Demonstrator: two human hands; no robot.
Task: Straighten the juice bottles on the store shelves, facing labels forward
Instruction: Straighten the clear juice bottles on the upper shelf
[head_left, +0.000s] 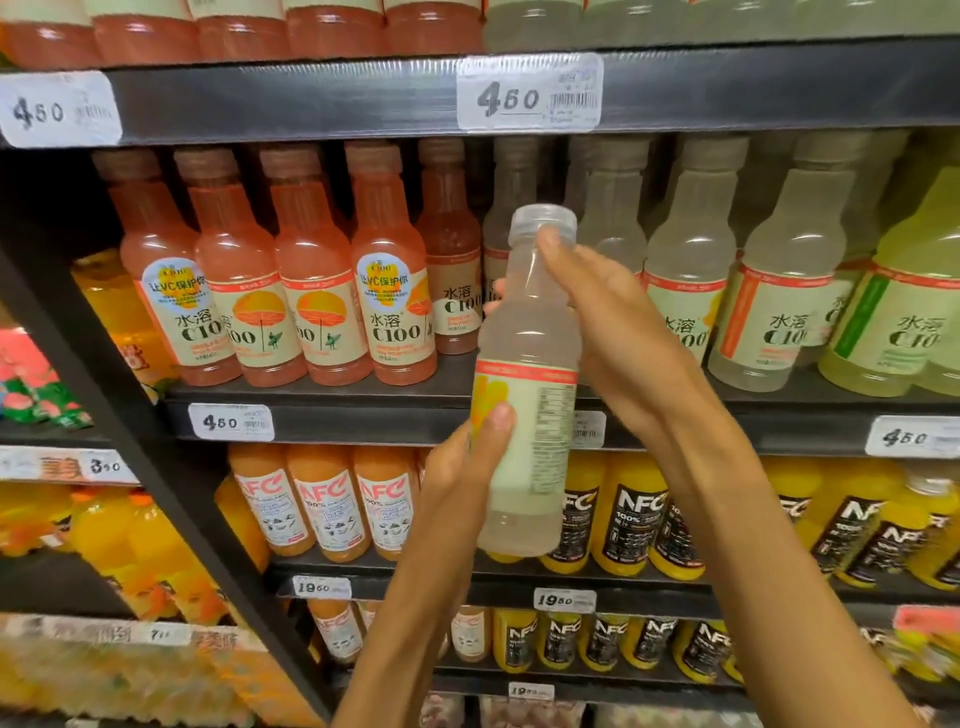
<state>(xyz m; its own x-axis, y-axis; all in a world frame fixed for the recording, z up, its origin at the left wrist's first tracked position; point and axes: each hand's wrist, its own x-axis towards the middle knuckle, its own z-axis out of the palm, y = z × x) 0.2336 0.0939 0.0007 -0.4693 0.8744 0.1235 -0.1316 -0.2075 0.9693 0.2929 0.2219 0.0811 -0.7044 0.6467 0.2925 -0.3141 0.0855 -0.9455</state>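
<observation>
A pale, cloudy juice bottle (524, 332) with a clear cap is held upright in front of the middle shelf, off the shelf board. Its label shows a yellow patch and small print, turned sideways to me. My left hand (460, 483) grips its lower half, thumb across the label. My right hand (608, 317) wraps the upper body from the right, thumb up at the cap and fingertips showing on the far left side. Behind it stand rows of pink bottles (389, 291) and pale bottles (685, 291) with labels facing various ways.
The middle shelf edge (363, 423) carries 4.50 price tags. The shelf above (311, 98) holds more pink and pale bottles. Below stand orange and black-labelled juice bottles (628, 519). A dark upright post (156, 467) separates a left bay with other orange drinks.
</observation>
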